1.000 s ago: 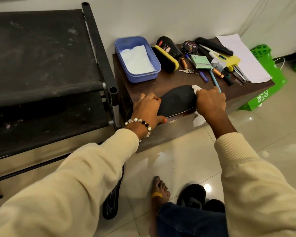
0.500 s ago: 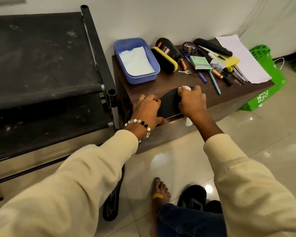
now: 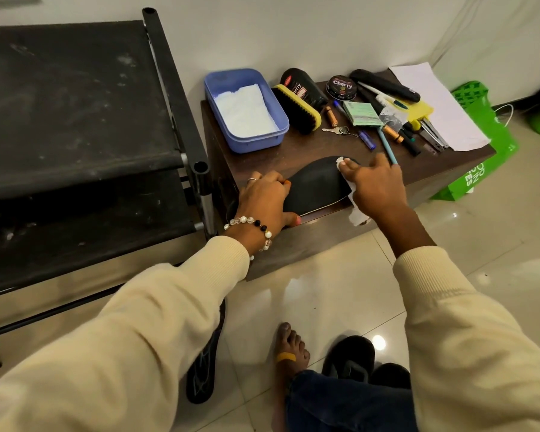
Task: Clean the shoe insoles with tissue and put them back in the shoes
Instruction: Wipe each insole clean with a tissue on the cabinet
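Note:
A black insole lies flat near the front edge of the low brown table. My left hand presses down on its left end and pins it to the table. My right hand rests on the insole's right end and grips a white tissue, which shows under the thumb and hangs below the palm. A second black insole lies on the floor under my left sleeve. A black shoe stands on the tiles by my bare foot.
At the back of the table stand a blue tub with white tissues, a yellow-backed brush, a polish bottle, a Cherry polish tin, pens, batteries, keys and paper. A black rack stands at left, a green bag at right.
My right hand with the tissue slid left along the insole, then back right toward its far end. My left hand stayed on the near end.

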The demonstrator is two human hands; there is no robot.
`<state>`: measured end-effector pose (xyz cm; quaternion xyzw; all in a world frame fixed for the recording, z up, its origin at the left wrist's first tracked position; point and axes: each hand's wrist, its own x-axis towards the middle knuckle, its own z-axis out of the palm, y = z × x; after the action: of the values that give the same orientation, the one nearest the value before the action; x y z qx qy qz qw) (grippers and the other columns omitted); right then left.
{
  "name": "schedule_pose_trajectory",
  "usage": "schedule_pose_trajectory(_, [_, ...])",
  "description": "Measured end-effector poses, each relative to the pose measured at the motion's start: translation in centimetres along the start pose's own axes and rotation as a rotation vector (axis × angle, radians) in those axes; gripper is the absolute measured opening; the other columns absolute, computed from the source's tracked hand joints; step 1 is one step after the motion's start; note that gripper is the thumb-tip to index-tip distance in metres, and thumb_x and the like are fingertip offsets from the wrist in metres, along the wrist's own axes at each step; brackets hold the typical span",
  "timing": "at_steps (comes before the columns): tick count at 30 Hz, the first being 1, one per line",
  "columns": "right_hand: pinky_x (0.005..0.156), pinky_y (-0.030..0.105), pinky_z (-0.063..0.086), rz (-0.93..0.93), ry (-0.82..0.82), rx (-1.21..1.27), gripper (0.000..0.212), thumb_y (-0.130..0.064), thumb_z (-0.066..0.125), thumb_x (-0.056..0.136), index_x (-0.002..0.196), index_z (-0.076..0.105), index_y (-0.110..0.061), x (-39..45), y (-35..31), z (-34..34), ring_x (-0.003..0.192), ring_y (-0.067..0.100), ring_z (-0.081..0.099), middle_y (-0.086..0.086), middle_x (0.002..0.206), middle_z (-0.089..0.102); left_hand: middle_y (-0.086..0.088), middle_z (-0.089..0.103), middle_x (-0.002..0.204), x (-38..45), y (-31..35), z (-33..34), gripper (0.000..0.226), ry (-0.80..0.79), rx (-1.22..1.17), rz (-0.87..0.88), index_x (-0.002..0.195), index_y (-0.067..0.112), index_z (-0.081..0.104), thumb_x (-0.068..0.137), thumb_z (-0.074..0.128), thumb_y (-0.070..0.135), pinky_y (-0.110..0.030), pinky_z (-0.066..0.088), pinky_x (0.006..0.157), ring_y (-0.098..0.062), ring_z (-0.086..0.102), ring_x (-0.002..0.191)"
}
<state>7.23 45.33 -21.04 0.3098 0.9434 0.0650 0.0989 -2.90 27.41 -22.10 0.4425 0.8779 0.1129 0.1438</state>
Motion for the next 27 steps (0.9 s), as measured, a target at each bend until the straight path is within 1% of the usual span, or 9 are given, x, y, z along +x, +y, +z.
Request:
schedule_pose_trajectory(3, [0.101,0.047,0.034,0.068,0.016,-0.010,0.057,-0.015,0.053,0.095,0.147,0.033,-0.024,-0.1,0.3,0.3,0.129,0.033,0.035,0.018,0.131,0.050,-0.002,0.043,0.140,0.0,0.1,0.0,0.071,-0.005,0.003,-0.001,0.140,0.014,0.046,0.082,0.066,0.050,-0.034,0.037,0.105,-0.027,0.036,0.126])
schedule_pose_trajectory(7, [0.097,0.045,0.037,0.229,-0.016,0.123,0.040,-0.018,0.055,0.094,0.133,0.049,-0.015,-0.9,-1.5,0.1,0.126,0.034,0.038,0.020,0.126,0.052,-0.002,0.043,0.141,-0.1,0.1,0.0,0.071,-0.010,0.003,-0.003,0.141,0.015,0.045,0.083,0.066,0.050,-0.034,0.036,0.105,-0.027,0.035,0.126])
schedule_pose_trajectory(11, [0.093,0.042,0.039,0.241,-0.026,0.172,0.027,-0.017,0.054,0.095,0.121,0.057,-0.008,-2.4,-3.6,-0.6,0.118,0.030,0.043,0.015,0.117,0.057,-0.002,0.042,0.142,-0.3,0.1,-0.3,0.071,-0.018,0.016,-0.002,0.143,0.015,0.043,0.085,0.064,0.049,-0.034,0.035,0.106,-0.028,0.035,0.127])
schedule_pose_trajectory(15, [0.078,0.034,0.043,0.149,-0.242,0.362,0.030,-0.017,0.053,0.095,0.123,0.060,-0.007,-2.5,-3.0,-2.7,0.086,0.019,0.050,0.010,0.101,0.056,-0.002,0.042,0.143,-0.3,0.2,-0.3,0.071,-0.025,0.026,0.000,0.143,0.015,0.043,0.085,0.064,0.049,-0.034,0.035,0.106,-0.028,0.034,0.128])
schedule_pose_trajectory(17, [0.084,0.031,0.041,0.224,-0.314,0.616,0.028,-0.011,0.052,0.096,0.121,0.065,-0.010,-2.3,-1.5,-4.1,0.095,0.020,0.050,0.007,0.113,0.057,-0.002,0.042,0.143,-0.3,0.2,-0.2,0.071,-0.022,0.026,0.003,0.143,0.014,0.043,0.085,0.064,0.049,-0.034,0.034,0.106,-0.028,0.034,0.128])
schedule_pose_trajectory(19, [0.096,0.034,0.042,0.345,-0.168,0.769,0.031,-0.003,0.046,0.096,0.118,0.067,-0.011,-2.2,0.1,-4.5,0.112,0.023,0.050,0.006,0.123,0.058,-0.002,0.042,0.142,-0.3,0.1,-0.2,0.071,-0.012,0.023,0.012,0.143,0.014,0.043,0.085,0.063,0.050,-0.034,0.034,0.105,-0.028,0.035,0.126])
schedule_pose_trajectory(22, [0.098,0.033,0.042,0.534,0.193,0.847,0.039,0.003,0.042,0.093,0.120,0.066,-0.011,-1.9,1.1,-3.5,0.123,0.026,0.049,0.013,0.131,0.058,0.002,0.041,0.143,-0.5,0.1,-0.2,0.072,-0.011,0.042,0.015,0.143,0.018,0.041,0.084,0.063,0.053,-0.037,0.034,0.102,-0.026,0.035,0.127])
schedule_pose_trajectory(24, [0.103,0.034,0.039,0.462,0.223,0.791,0.041,0.004,0.043,0.093,0.125,0.063,-0.013,-1.1,0.9,-2.2,0.128,0.027,0.046,0.012,0.134,0.057,0.004,0.036,0.146,-0.6,0.1,-0.5,0.075,-0.052,0.048,0.000,0.145,0.023,0.038,0.082,0.063,0.055,-0.044,0.030,0.104,-0.026,0.030,0.131])
schedule_pose_trajectory(27, [0.107,0.041,0.034,0.259,0.134,0.573,0.046,-0.001,0.046,0.093,0.134,0.056,-0.019,0.3,0.6,0.4,0.127,0.033,0.045,0.012,0.133,0.057,0.005,0.025,0.152,-0.8,-0.1,-0.9,0.081,-0.145,0.071,0.000,0.150,0.027,0.025,0.084,0.063,0.053,-0.056,0.026,0.107,-0.029,0.022,0.136])
